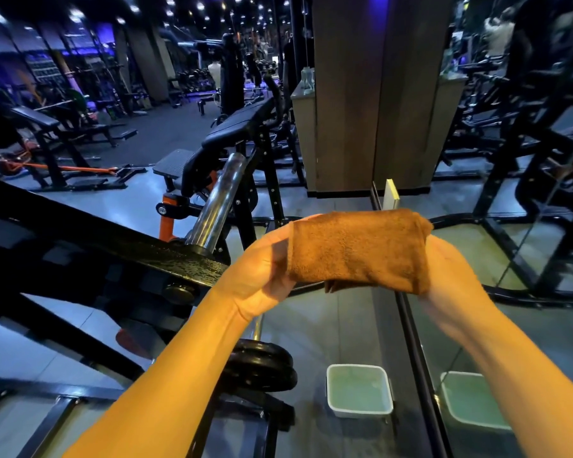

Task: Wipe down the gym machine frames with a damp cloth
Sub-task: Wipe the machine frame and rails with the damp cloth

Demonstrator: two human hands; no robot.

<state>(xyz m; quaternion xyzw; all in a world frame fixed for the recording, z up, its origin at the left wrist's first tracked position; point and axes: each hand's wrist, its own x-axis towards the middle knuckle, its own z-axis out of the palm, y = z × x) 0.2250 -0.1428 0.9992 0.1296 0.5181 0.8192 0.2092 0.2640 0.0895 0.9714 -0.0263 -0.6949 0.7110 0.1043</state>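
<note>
A folded brown cloth (pixel 358 251) is stretched between my two hands in mid-air, in the centre of the head view. My left hand (pixel 265 272) grips its left end, and my right hand (pixel 444 269) grips its right end, its fingers hidden behind the cloth. The black machine frame arm (pixel 119 241) runs diagonally at left, its end just left of my left hand, with wet-looking speckles on it. A chrome sleeve (pixel 220 200) rises from that arm.
A white tub of greenish water (pixel 359 393) stands on the floor below the cloth. Black weight plates (pixel 262 365) sit on a bar beside it. A mirror wall at right reflects the tub (pixel 470 399). Benches and a wooden pillar (pixel 377 94) stand beyond.
</note>
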